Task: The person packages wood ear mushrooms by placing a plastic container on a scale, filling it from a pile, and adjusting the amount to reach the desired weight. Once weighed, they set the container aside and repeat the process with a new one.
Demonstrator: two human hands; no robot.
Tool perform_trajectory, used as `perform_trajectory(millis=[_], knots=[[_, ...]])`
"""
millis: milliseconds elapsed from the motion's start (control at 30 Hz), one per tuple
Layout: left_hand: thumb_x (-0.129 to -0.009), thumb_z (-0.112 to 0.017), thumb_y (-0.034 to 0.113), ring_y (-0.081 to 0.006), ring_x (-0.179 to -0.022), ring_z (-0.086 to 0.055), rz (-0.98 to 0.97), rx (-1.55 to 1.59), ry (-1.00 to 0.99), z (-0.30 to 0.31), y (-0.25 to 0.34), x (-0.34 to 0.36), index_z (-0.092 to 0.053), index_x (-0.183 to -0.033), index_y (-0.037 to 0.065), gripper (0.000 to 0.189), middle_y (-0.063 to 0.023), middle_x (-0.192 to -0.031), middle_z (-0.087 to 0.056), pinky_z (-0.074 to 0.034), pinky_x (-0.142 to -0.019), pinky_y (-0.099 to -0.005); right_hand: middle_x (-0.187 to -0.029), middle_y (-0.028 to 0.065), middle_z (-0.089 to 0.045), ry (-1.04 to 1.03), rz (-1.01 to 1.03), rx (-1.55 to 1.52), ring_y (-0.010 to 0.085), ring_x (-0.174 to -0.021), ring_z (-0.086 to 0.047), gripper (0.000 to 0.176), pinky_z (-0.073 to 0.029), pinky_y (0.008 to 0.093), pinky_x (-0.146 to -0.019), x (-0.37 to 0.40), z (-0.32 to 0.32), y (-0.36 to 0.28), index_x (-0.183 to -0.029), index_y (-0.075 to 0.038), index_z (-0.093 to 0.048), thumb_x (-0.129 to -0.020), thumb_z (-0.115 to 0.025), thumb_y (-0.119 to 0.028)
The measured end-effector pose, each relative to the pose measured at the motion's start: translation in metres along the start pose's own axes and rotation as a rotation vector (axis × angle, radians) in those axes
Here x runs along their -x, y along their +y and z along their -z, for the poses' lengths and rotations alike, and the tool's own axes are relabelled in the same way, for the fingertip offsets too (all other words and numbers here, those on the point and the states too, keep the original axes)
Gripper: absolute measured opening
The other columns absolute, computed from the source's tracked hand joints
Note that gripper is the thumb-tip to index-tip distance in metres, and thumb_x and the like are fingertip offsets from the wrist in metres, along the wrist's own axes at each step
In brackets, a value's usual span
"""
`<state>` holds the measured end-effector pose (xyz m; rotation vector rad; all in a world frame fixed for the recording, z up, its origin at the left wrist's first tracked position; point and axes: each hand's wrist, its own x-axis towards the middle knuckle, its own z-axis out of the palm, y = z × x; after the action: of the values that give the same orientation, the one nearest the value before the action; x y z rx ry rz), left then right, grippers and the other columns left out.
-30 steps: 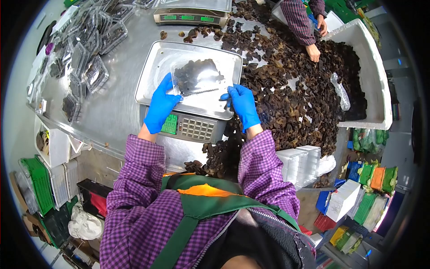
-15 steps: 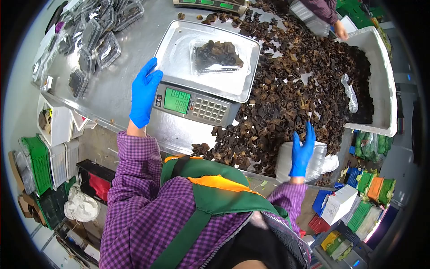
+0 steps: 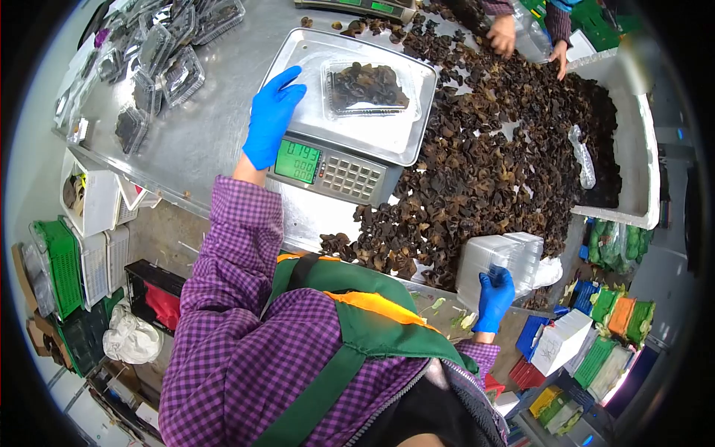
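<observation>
left hand [image 3: 272, 115] is flat and open, fingers spread, lying on the left side of the tray [image 3: 395, 141] on the scale [image 3: 328, 167]. it's just beside the box [image 3: 366, 88] of mushrooms, which sits in the middle of the tray with its lid down. can't tell if the fingertips touch the box. right hand [image 3: 494, 298] is down at the near edge of the bench [image 3: 201, 149], fingers curled round the near corner of the stack [image 3: 503, 257] of empty clear boxes.

what i'd worry about: a palm resting on the tray leans on the scale, so the green readout probably can't be trusted while it's there. a careless sweep could also shove the box sideways. the stack sits right at the bench edge, so a one-handed tug there could drag out several nested boxes or tip the lot to the floor. loose mushrooms [image 3: 477, 164] lie right up to that edge too and could get knocked off.

counts: one box on the tray, two scales (the second scale [image 3: 357, 6] is at the top), one white crate [image 3: 633, 149], and two hands of a co-worker [image 3: 505, 33] in the pile. the filled boxes [image 3: 160, 59] far left overlap, roughly a dozen. the stack's too nested to count.
</observation>
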<state>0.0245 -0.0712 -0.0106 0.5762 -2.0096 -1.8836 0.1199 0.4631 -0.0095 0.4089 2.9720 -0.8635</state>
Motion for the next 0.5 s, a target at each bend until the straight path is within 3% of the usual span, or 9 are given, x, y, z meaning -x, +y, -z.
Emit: perform_trajectory(millis=[100,133,233,267,333,367,400,467,500], knots=[[-0.087,-0.065,0.018,-0.0167,-0.111,-0.055,0.057,0.016,-0.047,-0.011,0.007,-0.01,-0.051,-0.133,0.001,0.05,-0.0111,-0.127,-0.058,-0.043,-0.096,-0.0298,-0.082,0.0023,-0.065,0.03,-0.101,-0.165,0.0091,-0.071,-0.055,0.026,-0.048,0.0266,-0.068,-0.006,0.02,-0.015,-0.092,0.001,-0.063,-0.072,-0.078,-0.005],[-0.087,-0.065,0.018,-0.0167,-0.111,-0.055,0.053,0.017,-0.039,-0.015,0.005,-0.014,-0.051,-0.133,0.001,0.05,-0.0111,-0.127,-0.058,-0.043,-0.096,-0.0298,-0.084,0.002,-0.064,0.068,-0.094,-0.033,0.009,-0.071,-0.054,0.027,-0.048,0.0262,-0.068,-0.005,0.031,-0.036,-0.093,0.001,-0.063,-0.073,-0.078,-0.006],[-0.082,-0.074,0.025,-0.0182,-0.113,-0.055,0.099,-0.07,-0.078,-0.03,-0.017,-0.041,-0.041,-0.139,0.0,0.071,-0.0156,-0.131,-0.054,-0.043,-0.097,-0.0309,-0.085,0.0026,-0.065,0.147,-0.09,-0.123,0.0089,-0.073,-0.054,0.024,-0.048,0.0257,-0.07,-0.012,0.048,-0.049,-0.094,0.001,-0.064,-0.074,-0.077,-0.005],[-0.077,-0.078,0.031,-0.0196,-0.116,-0.054,0.053,-0.153,-0.066,-0.037,-0.027,-0.05,-0.043,-0.138,-0.001,0.077,-0.0177,-0.134,-0.052,-0.044,-0.098,-0.0318,-0.085,0.0026,-0.065,0.155,-0.075,-0.133,0.0089,-0.073,-0.054,0.024,-0.048,0.0257,-0.07,-0.013,0.049,-0.055,-0.094,0.001,-0.064,-0.074,-0.077,-0.005],[-0.073,-0.081,0.034,-0.0181,-0.11,-0.057,-0.091,-0.502,-0.036,-0.046,-0.041,-0.063,-0.043,-0.137,-0.001,0.082,-0.0162,-0.123,-0.059,-0.046,-0.094,-0.0314,-0.085,0.0029,-0.065,0.176,-0.042,-0.181,0.0089,-0.073,-0.055,0.021,-0.048,0.0255,-0.07,-0.015,0.048,-0.064,-0.095,0.002,-0.063,-0.076,-0.074,-0.001],[-0.071,-0.083,0.033,-0.0169,-0.101,-0.059,-0.105,-0.424,-0.022,-0.05,-0.038,-0.065,-0.051,-0.13,-0.002,0.075,-0.0115,-0.11,-0.065,-0.047,-0.09,-0.0309,-0.085,0.0037,-0.065,0.177,-0.031,-0.159,0.0091,-0.074,-0.056,0.021,-0.048,0.0253,-0.07,-0.017,0.047,-0.066,-0.096,0.002,-0.062,-0.078,-0.072,0.002],[-0.071,-0.083,0.033,-0.0169,-0.101,-0.059,-0.117,-0.426,-0.006,-0.049,-0.035,-0.067,-0.051,-0.13,-0.002,0.075,-0.0115,-0.11,-0.065,-0.047,-0.09,-0.0309,-0.085,0.0037,-0.065,0.177,-0.017,-0.171,0.0091,-0.074,-0.056,0.021,-0.048,0.0253,-0.07,-0.017,0.045,-0.064,-0.096,0.002,-0.062,-0.078,-0.072,0.002],[-0.073,-0.081,0.028,-0.0202,-0.099,-0.062,0.043,-0.119,-0.253,-0.045,-0.01,-0.06,-0.059,-0.116,-0.004,0.058,-0.0147,-0.108,-0.066,-0.048,-0.087,-0.0305,-0.087,0.0051,-0.067,0.205,0.056,-0.155,0.0097,-0.074,-0.057,0.022,-0.049,0.0258,-0.07,-0.02,0.039,-0.063,-0.097,0.003,-0.062,-0.078,-0.072,0.002],[-0.074,-0.08,0.024,-0.017,-0.091,-0.062,0.087,0.002,-0.271,-0.043,-0.006,-0.057,-0.061,-0.11,-0.003,0.049,-0.0111,-0.1,-0.067,-0.048,-0.083,-0.029,-0.089,0.0065,-0.067,0.211,0.013,-0.118,0.0109,-0.074,-0.058,0.021,-0.05,0.0268,-0.071,-0.02,0.041,-0.08,-0.098,0.002,-0.062,-0.078,-0.072,0.001]])
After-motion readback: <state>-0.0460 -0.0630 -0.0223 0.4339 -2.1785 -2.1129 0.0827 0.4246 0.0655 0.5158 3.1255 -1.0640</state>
